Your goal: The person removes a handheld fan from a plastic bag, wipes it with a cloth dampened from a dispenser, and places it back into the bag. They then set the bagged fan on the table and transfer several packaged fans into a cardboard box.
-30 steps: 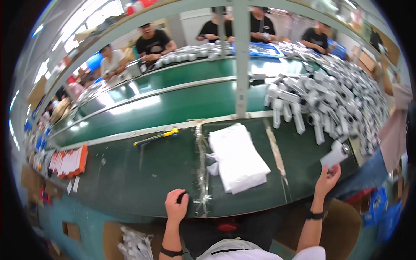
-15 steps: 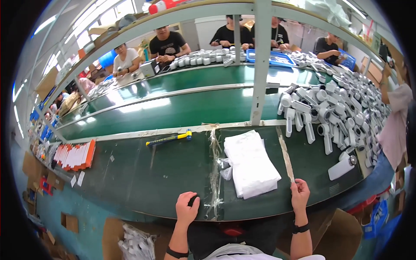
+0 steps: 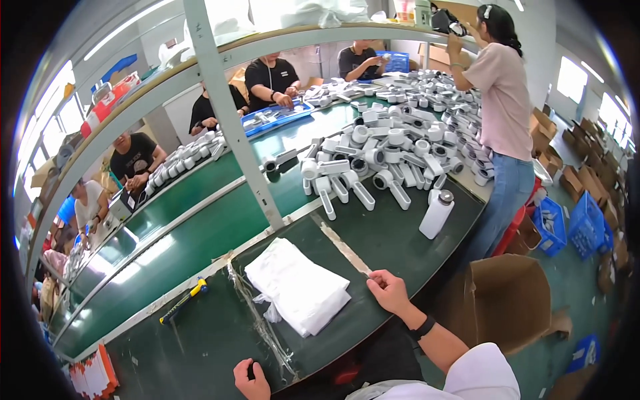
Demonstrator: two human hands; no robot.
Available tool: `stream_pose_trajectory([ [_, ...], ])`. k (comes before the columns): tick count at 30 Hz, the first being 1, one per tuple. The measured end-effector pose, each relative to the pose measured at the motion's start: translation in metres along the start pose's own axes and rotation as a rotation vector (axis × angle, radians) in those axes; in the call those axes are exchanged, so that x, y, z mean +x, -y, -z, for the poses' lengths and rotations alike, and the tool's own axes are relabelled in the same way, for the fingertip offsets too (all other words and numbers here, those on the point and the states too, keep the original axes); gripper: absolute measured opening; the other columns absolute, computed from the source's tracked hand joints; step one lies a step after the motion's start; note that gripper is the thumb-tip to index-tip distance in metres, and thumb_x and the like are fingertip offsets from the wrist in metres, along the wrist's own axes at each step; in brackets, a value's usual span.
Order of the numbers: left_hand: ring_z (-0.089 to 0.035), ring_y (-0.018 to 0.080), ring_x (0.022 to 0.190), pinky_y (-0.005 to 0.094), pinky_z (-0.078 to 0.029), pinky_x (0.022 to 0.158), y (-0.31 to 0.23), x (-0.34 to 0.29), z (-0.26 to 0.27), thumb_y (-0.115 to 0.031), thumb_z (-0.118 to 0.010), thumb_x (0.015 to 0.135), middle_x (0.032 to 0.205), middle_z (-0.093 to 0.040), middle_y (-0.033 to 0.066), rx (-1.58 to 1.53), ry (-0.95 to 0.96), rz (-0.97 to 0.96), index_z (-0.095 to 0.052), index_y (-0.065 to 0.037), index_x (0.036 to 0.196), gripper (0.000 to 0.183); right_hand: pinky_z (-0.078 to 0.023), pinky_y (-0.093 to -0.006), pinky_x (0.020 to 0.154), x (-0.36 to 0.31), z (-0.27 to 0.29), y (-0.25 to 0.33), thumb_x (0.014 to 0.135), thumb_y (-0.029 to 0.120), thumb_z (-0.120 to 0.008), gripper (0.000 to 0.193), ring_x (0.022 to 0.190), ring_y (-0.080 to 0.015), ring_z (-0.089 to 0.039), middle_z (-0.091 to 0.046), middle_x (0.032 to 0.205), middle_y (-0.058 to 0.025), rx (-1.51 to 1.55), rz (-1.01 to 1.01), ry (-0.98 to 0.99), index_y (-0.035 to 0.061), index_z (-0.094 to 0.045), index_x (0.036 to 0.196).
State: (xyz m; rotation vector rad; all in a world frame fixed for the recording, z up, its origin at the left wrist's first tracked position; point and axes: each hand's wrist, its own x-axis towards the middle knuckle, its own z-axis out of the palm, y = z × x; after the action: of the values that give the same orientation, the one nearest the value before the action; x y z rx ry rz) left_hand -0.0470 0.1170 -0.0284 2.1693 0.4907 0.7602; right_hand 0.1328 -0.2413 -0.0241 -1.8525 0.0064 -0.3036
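My left hand (image 3: 252,381) is at the near edge of the dark green bench, its fingers curled around a small black object (image 3: 251,369) that I cannot identify. My right hand (image 3: 389,291) rests at the near end of a brown tape strip (image 3: 345,248), thumb and fingers pinched together. Whatever lies between those fingertips, if anything, is hidden. Between the hands lies a stack of white plastic bags (image 3: 297,287), touched by neither. Past the bags on the left is a yellow and black hammer (image 3: 185,301).
Grey-white handheld devices (image 3: 393,150) are heaped at the far right, near a white bottle-like container (image 3: 437,215). A metal post (image 3: 233,120) rises beyond the bench. A standing person (image 3: 507,100) is at the right. A cardboard box (image 3: 510,303) and blue crates (image 3: 587,223) stand on the floor.
My view has swung to the right, so the bench looks tilted and the device heap sits nearer the middle. My right hand stays by the tape end, and my left keeps the black object.
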Motion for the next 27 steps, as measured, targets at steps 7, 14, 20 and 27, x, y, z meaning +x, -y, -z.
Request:
stream_pose_trajectory([
  [7,-0.064,0.0323,0.092,0.0389,-0.051,0.085,-0.014,0.005,0.008,-0.014,-0.067,0.086,0.101,-0.068,0.0164,0.110,0.000,-0.167,-0.069,0.000,0.097,0.018,-0.052,-0.0273,0.062,0.000,-0.002,0.000,0.086,0.020,-0.068,0.022,0.064,-0.0133,-0.064,-0.068,0.076,-0.0072,-0.032,-0.010,0.024,0.0029,-0.066,0.100],
  [14,-0.059,0.0205,0.085,0.0310,-0.047,0.077,0.006,0.002,-0.001,-0.004,-0.063,0.084,0.095,-0.062,0.0107,0.018,0.010,-0.041,-0.063,0.003,0.095,0.013,-0.052,-0.0270,0.062,0.000,-0.001,0.003,0.086,0.020,-0.067,0.023,0.065,-0.0133,-0.064,-0.068,0.075,-0.0073,-0.020,-0.018,0.027,0.0016,-0.065,0.100],
  [20,-0.058,0.0187,0.084,0.0307,-0.047,0.076,0.005,0.001,-0.001,-0.005,-0.063,0.085,0.094,-0.062,0.0091,-0.007,0.004,-0.015,-0.063,0.002,0.096,0.012,-0.048,-0.0219,0.058,-0.003,0.003,-0.003,0.089,0.012,-0.066,0.017,0.063,-0.0049,-0.057,-0.063,0.073,-0.0005,0.206,-0.009,-0.009,0.0012,-0.064,0.101],
  [27,-0.059,0.0178,0.085,0.0295,-0.048,0.077,0.011,0.000,-0.002,-0.004,-0.062,0.087,0.095,-0.063,0.0088,-0.014,0.008,-0.032,-0.062,0.002,0.097,0.012,-0.040,-0.0166,0.056,-0.008,0.029,0.027,0.089,0.007,-0.066,0.019,0.063,0.0006,-0.048,-0.059,0.076,0.0049,0.269,0.012,-0.095,0.0023,-0.061,0.107],
])
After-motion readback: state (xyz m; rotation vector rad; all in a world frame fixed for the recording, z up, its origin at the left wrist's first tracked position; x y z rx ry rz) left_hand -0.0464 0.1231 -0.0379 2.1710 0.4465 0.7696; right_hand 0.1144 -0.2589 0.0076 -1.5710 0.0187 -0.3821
